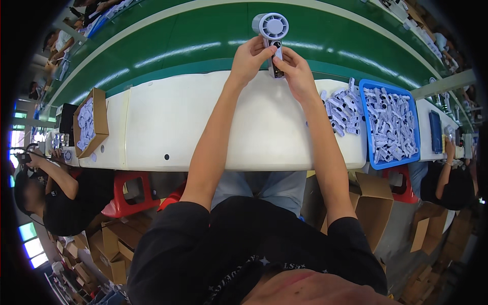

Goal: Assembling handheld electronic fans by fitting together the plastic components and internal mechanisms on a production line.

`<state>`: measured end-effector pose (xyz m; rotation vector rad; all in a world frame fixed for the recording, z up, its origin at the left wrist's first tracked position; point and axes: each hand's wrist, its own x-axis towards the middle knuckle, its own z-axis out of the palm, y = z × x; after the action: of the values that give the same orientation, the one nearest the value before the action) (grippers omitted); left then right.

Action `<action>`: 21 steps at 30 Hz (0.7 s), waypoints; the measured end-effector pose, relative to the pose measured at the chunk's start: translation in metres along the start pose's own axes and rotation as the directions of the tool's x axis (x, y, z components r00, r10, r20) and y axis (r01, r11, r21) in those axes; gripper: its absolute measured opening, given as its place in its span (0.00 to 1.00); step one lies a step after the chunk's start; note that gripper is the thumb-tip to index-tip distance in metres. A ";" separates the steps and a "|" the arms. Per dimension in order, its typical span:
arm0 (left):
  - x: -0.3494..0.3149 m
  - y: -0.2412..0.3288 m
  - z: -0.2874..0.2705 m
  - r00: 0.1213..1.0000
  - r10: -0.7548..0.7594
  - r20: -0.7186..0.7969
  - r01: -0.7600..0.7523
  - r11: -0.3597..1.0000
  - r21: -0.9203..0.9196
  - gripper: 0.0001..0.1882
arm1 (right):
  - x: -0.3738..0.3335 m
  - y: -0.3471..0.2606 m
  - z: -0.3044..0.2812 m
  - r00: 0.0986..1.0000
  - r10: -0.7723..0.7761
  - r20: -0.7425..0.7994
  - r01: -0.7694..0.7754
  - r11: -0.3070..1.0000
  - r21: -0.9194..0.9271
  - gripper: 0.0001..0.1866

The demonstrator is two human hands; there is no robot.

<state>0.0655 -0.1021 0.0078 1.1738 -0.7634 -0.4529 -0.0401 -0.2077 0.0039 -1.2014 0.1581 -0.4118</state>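
Both hands hold a pale lavender handheld fan (273,26) upright over the far edge of the white worktable. Its round grille faces me, and the handle's front is uncovered, with dark inner parts showing. My left hand (248,61) grips the handle from the left, just under the fan head, its thumb on the front. On the other side, my right hand (298,73) closes on the handle with its thumb against the open part. Right of my right forearm lies a loose pile of pale handle-shaped pieces (343,109).
A blue basket (364,127) full of similar pieces stands on the table's right. At the left is a cardboard box (101,122) with pale parts. Beyond the worktable (162,117) runs a green conveyor belt (193,33). Co-workers sit at both sides; cartons (373,208) stand below.
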 end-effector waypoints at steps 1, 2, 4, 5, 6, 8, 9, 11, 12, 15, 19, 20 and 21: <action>0.000 -0.002 0.002 1.000 0.006 -0.026 -0.005 1.000 0.018 0.19 | 0.000 0.002 0.001 1.000 -0.020 -0.018 0.020 1.000 -0.010 0.21; -0.001 -0.004 0.004 1.000 0.006 -0.028 -0.005 1.000 0.016 0.19 | 0.000 0.003 0.002 0.999 -0.041 -0.036 0.040 0.999 -0.020 0.20; -0.005 -0.007 0.006 0.998 0.003 -0.058 -0.003 1.000 0.003 0.19 | -0.003 0.003 0.003 0.998 -0.053 -0.038 0.051 0.997 -0.049 0.20; -0.006 -0.006 0.007 0.997 0.001 -0.073 -0.001 1.000 -0.002 0.19 | -0.005 0.001 0.005 0.997 -0.066 -0.041 0.063 0.995 -0.077 0.20; -0.006 -0.007 0.008 0.997 0.000 -0.074 0.000 1.000 -0.002 0.19 | -0.005 0.001 0.006 0.996 -0.080 -0.044 0.075 0.992 -0.104 0.20; -0.005 -0.007 0.010 0.993 0.032 -0.116 -0.035 0.999 -0.021 0.18 | -0.002 0.002 0.002 0.997 -0.074 -0.036 0.070 0.992 -0.110 0.20; -0.004 -0.009 0.010 0.989 0.049 -0.137 -0.054 0.998 -0.031 0.18 | -0.002 0.001 0.000 0.997 -0.070 -0.029 0.067 0.991 -0.117 0.20; -0.003 -0.012 0.008 0.992 0.041 -0.122 -0.043 0.999 -0.014 0.18 | -0.001 0.001 0.000 0.997 -0.070 -0.023 0.067 0.990 -0.126 0.19; -0.001 -0.013 0.006 0.993 0.033 -0.109 -0.033 0.999 0.004 0.17 | 0.000 0.001 0.001 0.999 -0.049 -0.024 0.045 0.989 -0.144 0.19; 0.000 -0.018 0.006 0.997 0.009 -0.083 -0.007 1.000 0.029 0.17 | -0.002 -0.004 -0.003 0.999 -0.017 -0.035 0.010 0.981 -0.194 0.17; 0.004 -0.035 0.000 0.997 0.021 -0.077 -0.013 0.995 0.098 0.15 | 0.006 -0.011 -0.011 0.999 0.042 -0.023 -0.046 0.974 -0.220 0.20; 0.003 -0.041 0.001 0.993 0.052 -0.103 -0.039 0.991 0.128 0.15 | 0.015 -0.017 -0.017 0.998 0.036 -0.056 -0.055 0.913 -0.404 0.21; 0.003 -0.044 0.003 0.989 0.078 -0.124 -0.059 0.986 0.155 0.14 | 0.028 -0.021 -0.027 0.995 0.028 -0.100 -0.080 0.818 -0.570 0.22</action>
<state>0.0681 -0.1209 -0.0317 1.3002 -0.7327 -0.2621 -0.0284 -0.2480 0.0163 -1.7738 0.4148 -0.3764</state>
